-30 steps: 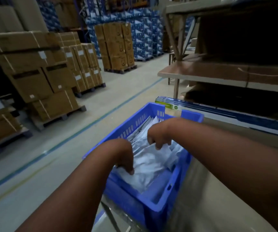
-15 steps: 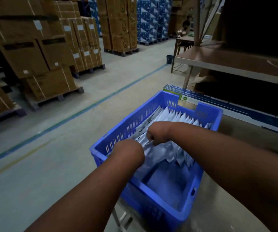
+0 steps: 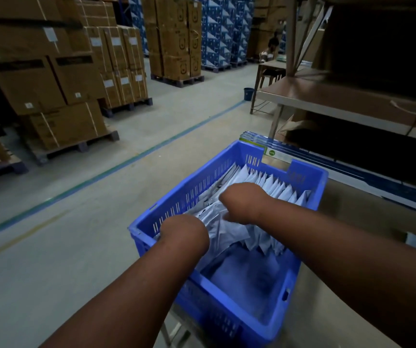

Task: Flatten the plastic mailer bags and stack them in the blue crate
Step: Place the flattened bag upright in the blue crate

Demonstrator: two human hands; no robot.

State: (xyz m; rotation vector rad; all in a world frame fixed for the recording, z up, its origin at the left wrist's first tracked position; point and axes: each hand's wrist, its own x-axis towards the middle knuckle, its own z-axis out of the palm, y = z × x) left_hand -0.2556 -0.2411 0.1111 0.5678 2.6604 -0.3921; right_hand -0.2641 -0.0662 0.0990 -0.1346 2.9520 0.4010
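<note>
While both hands press into the mailer bags (image 3: 229, 229) in the blue crate (image 3: 309, 183), finger positions cannot be told; the left hand (image 3: 184, 229) and right hand (image 3: 242, 202) should press evenly, keeping rows upright.

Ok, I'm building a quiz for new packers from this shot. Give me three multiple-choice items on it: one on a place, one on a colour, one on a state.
1. Where in the blue crate do the mailer bags stand?
A. at the far end
B. at the near end
C. outside, on the floor

2. What colour is the floor line left of the crate?
A. red
B. blue-green
C. white

3. How full is the crate?
A. heaped over the rim
B. holding no bags
C. partly filled, bare bottom at the near end

Answers:
1 A: the row of bags leans toward the far wall, where the left hand and right hand are in among them.
2 B: a blue-green stripe crosses the grey floor.
3 C: the crate's bottom shows bare at the near end.
</note>
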